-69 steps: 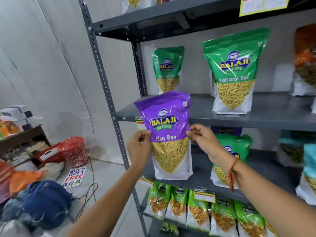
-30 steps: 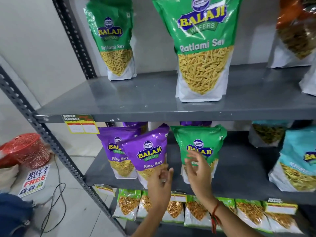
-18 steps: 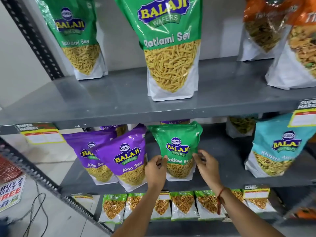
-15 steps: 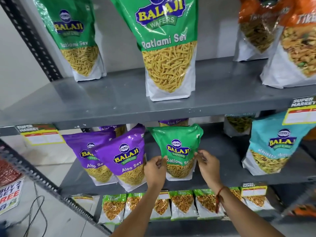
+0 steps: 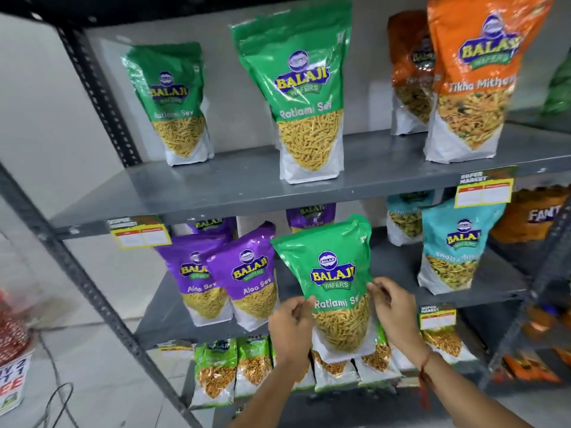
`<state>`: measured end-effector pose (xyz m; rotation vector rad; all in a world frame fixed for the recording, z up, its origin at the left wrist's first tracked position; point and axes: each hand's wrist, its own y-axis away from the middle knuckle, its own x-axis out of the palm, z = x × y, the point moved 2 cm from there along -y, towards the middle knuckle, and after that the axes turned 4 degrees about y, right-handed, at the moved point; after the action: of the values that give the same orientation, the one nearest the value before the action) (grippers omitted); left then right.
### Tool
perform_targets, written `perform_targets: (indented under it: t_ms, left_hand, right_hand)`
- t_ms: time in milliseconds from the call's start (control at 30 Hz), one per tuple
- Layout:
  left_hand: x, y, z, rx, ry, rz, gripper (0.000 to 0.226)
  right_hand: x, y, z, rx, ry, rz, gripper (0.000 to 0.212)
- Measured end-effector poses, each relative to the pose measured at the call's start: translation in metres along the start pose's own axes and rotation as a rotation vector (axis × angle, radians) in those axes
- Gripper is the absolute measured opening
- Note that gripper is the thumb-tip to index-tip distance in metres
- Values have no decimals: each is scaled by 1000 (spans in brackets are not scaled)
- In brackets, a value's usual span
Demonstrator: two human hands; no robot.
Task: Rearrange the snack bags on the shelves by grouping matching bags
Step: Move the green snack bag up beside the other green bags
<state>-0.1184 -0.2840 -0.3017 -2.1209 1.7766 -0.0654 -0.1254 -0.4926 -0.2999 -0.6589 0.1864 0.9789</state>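
Note:
I hold a green Ratlami Sev bag [image 5: 332, 273] in front of the middle shelf [image 5: 482, 267], clear of its surface. My left hand [image 5: 289, 324] pinches its left edge and my right hand [image 5: 391, 304] grips its right edge. Two purple Aloo Sev bags [image 5: 247, 273] stand together at the left of that shelf, with more purple bags behind. On the upper shelf [image 5: 231, 183] stand two green Ratlami Sev bags, a small one [image 5: 174, 103] and a large one [image 5: 304, 97].
Orange Tikha Mitha bags [image 5: 472, 78] stand at the upper right, teal bags [image 5: 454, 248] at the middle right. Small green packets [image 5: 222, 369] line the lower shelf. A slotted upright [image 5: 92, 291] slants across the left, with a red basket [image 5: 12, 329] and cable on the floor.
The purple bag was set on the middle shelf beside its match. Both hands then took the green bag and lifted it off the shelf, toward me.

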Motion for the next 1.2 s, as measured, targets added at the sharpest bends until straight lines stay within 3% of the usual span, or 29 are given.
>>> perform_targets:
  t_ms: [167, 333, 567, 800, 933, 1200]
  left_hand:
    - [-71, -4, -67, 107, 213, -152, 25]
    - [-152, -56, -142, 278, 270, -292, 22]
    - [-228, -150, -217, 346, 345, -299, 28]
    - [-263, -223, -205, 307, 341, -347, 33]
    - [-269, -242, -184, 226, 360, -368, 20]
    - [-273, -249, -168, 245, 332, -282, 10]
  right_hand:
    - [-9, 3, 102, -199, -102, -47, 8]
    - [3, -28, 217, -382, -210, -112, 11]
    - [40, -100, 335, -548, -318, -166, 17]
    - [95, -151, 365, -573, -318, -87, 12]
    - [122, -160, 358, -554, -294, -34, 11]
    - [133, -159, 346, -491, -368, 164, 18]
